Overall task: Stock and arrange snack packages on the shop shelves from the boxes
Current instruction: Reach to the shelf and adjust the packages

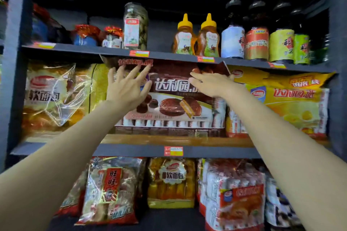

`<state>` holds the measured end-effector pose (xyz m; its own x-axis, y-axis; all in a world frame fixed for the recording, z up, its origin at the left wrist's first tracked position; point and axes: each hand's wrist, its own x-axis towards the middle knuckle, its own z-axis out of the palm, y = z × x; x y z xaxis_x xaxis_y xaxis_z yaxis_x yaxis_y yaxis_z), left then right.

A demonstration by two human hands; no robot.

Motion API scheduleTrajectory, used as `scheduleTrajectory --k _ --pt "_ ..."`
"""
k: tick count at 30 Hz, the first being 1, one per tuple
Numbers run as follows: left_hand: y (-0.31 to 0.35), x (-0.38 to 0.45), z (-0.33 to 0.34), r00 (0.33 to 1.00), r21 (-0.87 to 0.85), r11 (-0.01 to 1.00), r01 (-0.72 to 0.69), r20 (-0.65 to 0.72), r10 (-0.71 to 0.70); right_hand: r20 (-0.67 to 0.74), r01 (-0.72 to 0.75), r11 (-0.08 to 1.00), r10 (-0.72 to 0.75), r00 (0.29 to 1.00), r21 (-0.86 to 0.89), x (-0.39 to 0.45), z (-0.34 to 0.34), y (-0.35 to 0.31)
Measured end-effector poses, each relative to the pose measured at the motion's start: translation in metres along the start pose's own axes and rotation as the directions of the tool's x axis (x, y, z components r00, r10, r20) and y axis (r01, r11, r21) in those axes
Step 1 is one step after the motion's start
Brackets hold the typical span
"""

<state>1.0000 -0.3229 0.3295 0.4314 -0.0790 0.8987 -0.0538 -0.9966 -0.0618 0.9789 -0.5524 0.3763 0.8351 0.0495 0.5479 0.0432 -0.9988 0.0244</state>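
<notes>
On the middle shelf, centre: brown pie package stands upright, face out. Left hand at its 10 o'clock, right hand at 2; fingers spread flat, neither grip closed, likely pressing it back.

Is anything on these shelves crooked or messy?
Yes. The brown chocolate pie pack on the middle shelf leans, its top jammed up under the shelf above, while the left hand and right hand press on it with open fingers. The clear bread bag at left looks crumpled.
</notes>
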Motion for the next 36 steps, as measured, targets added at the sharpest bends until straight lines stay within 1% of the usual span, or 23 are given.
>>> scheduleTrajectory --k 2,6,9,11,12,14,16,17,18,19,21,22,24,26,27,28,29,30,31,32,35,36 --pt "0.0 0.007 -0.002 1.0 0.035 0.999 0.005 0.028 -0.006 -0.013 -0.027 1.0 0.027 1.0 -0.005 0.003 -0.001 -0.004" --pt "-0.001 0.021 -0.007 0.989 0.112 0.994 0.014 0.145 -0.03 -0.034 -0.064 0.998 0.063 0.997 -0.014 0.008 -0.001 -0.011" --pt "0.001 0.029 -0.01 0.971 0.122 0.991 0.055 0.224 -0.082 -0.078 -0.089 0.996 0.088 0.993 -0.001 0.008 0.002 -0.016" --pt "0.006 0.027 -0.015 0.959 0.129 0.988 0.084 0.26 -0.116 -0.119 -0.072 0.997 0.071 0.99 -0.004 0.005 0.009 -0.019" --pt "0.009 0.025 -0.018 0.96 0.131 0.987 0.092 0.251 -0.123 -0.151 -0.056 0.998 0.056 0.987 0.006 0.002 0.012 -0.019" --pt "0.018 0.018 -0.02 0.984 0.126 0.99 0.061 0.159 -0.081 -0.275 -0.042 0.999 0.046 0.96 0.018 -0.007 0.017 -0.014" --pt "0.031 0.007 -0.017 0.997 0.085 0.995 -0.046 0.07 0.04 -0.44 -0.073 0.996 0.048 0.897 -0.042 -0.015 0.023 -0.004" --pt "0.039 0.002 -0.015 0.993 0.06 0.992 -0.11 0.06 0.107 -0.472 -0.091 0.993 0.048 0.88 -0.07 -0.018 0.027 0.003" --pt "0.046 -0.001 -0.012 0.986 0.043 0.987 -0.155 0.073 0.152 -0.459 -0.099 0.992 0.05 0.887 -0.082 -0.02 0.029 0.008" --pt "0.053 -0.001 -0.008 0.981 0.028 0.985 -0.168 0.098 0.164 -0.414 -0.098 0.992 0.056 0.908 -0.081 -0.021 0.032 0.012" --pt "0.063 0.003 -0.005 0.978 -0.022 0.991 -0.135 0.155 0.137 -0.318 -0.105 0.992 0.078 0.945 -0.069 -0.019 0.036 0.017" --pt "0.066 0.006 -0.003 0.977 -0.046 0.992 -0.116 0.172 0.123 -0.303 -0.114 0.991 0.088 0.949 -0.072 -0.016 0.037 0.019" --pt "0.069 0.009 -0.002 0.977 -0.07 0.992 -0.105 0.18 0.116 -0.319 -0.141 0.987 0.109 0.941 -0.08 -0.011 0.038 0.023" --pt "0.066 0.003 -0.002 0.982 -0.119 0.986 -0.114 0.134 0.13 -0.333 -0.183 0.98 0.148 0.931 -0.078 -0.01 0.038 0.023" --pt "0.062 -0.005 -0.001 0.987 -0.142 0.981 -0.128 0.083 0.141 -0.352 -0.207 0.976 0.169 0.921 -0.074 -0.013 0.039 0.021" --pt "0.054 -0.016 0.002 0.988 -0.158 0.976 -0.152 0.003 0.154 -0.398 -0.223 0.973 0.18 0.9 -0.065 -0.018 0.041 0.017" --pt "0.043 -0.028 0.006 0.981 -0.166 0.969 -0.181 -0.102 0.165 -0.476 -0.223 0.974 0.176 0.861 -0.043 -0.023 0.044 0.01" --pt "0.03 -0.039 0.011 0.964 -0.174 0.963 -0.206 -0.205 0.169 -0.568 -0.196 0.98 0.155 0.808 -0.012 -0.03 0.047 0.001" --pt "0.014 -0.049 0.015 0.944 -0.168 0.961 -0.219 -0.286 0.165 -0.649 -0.136 0.991 0.113 0.752 0.014 -0.035 0.049 -0.011" --pt "-0.004 -0.058 0.018 0.935 -0.153 0.965 -0.212 -0.32 0.154 -0.709 -0.053 0.998 0.053 0.703 0.022 -0.04 0.051 -0.026" --pt "-0.065 -0.073 0.019 0.948 -0.099 0.986 -0.134 -0.303 0.099 -0.77 0.218 0.976 -0.159 0.618 -0.026 -0.041 0.048 -0.089" --pt "-0.085 -0.075 0.018 0.961 -0.089 0.991 -0.097 -0.267 0.07 -0.77 0.294 0.955 -0.217 0.6 -0.04 -0.039 0.047 -0.112"
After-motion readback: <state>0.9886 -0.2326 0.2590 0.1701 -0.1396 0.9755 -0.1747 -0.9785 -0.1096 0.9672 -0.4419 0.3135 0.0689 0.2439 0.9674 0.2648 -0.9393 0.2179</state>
